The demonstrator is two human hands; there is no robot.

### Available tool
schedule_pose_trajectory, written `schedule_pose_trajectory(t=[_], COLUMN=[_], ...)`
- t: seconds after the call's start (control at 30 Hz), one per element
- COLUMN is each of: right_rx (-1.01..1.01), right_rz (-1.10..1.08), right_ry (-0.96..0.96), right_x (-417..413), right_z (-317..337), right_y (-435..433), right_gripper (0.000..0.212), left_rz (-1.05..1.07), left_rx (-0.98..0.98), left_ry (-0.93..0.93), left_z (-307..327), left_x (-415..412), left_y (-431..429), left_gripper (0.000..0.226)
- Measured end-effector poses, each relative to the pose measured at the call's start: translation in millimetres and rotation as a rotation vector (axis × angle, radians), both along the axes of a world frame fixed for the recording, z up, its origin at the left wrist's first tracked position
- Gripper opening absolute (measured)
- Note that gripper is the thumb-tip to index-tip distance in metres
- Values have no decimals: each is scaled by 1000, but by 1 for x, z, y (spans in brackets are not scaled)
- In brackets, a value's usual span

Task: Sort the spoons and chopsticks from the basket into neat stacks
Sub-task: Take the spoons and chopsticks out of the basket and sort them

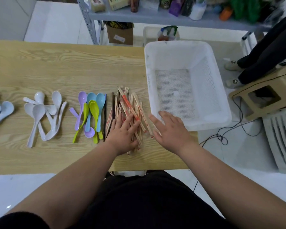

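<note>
Wooden chopsticks (130, 103): loose heap, centre frame on the tabletop (56, 63), left of the empty white basket (175, 55). Our left hand (124, 134) pressed flat on them; our right hand (169, 129) hung released beside. We judged both palms should squeeze inward, squaring ends.

Pale wood table (59, 66); white tiled floor (53, 22); grey metal shelf (155, 18) behind.
</note>
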State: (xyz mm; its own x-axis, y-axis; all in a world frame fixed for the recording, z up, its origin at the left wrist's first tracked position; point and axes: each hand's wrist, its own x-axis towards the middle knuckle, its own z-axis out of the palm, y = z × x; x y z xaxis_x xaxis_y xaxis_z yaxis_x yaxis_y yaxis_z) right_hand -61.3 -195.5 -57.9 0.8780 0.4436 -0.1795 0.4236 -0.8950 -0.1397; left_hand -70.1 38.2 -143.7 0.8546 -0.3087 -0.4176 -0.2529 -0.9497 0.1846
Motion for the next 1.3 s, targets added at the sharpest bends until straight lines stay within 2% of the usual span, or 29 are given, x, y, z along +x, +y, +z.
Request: schedule_pose_trajectory(t=[0.23,0.33,0.43,0.5,0.6,0.67,0.8,0.97,1.13,1.3], right_rx=[5,19,66,106,214,242,317,444,407,382], right_rz=[45,73,97,140,262,346,484,443,553,661], right_ry=[69,128,124,132,184,270,399,617,689,721], right_x=[2,0,-7,-15,-26,-36,-65,-118,-174,-227], right_z=[-2,6,25,38,60,74,89,94,101,98], right_y=[-2,1,4,9,24,44,95,150,226,325], right_gripper=[67,69,63,58,45,34,29,19,20,17], left_rz=[34,127,255,325,461,525,662,922,1068,1197], left_rx=[7,-104,-278,-315,-314,-317,-355,-646,-821,-870], left_ry=[-23,-48,-100,-179,-242,-226,-171,-128,-183,-241], left_z=[8,35,83,113,150,166,178,177,178,179], left_x=[-12,-20,-45,-70,-115,-146,-205,-280,-356,-429], left_y=[-2,-4,0,7,17,23,42,87,149,212], left_gripper=[80,77,75,70,50,42,38,35,33,31])
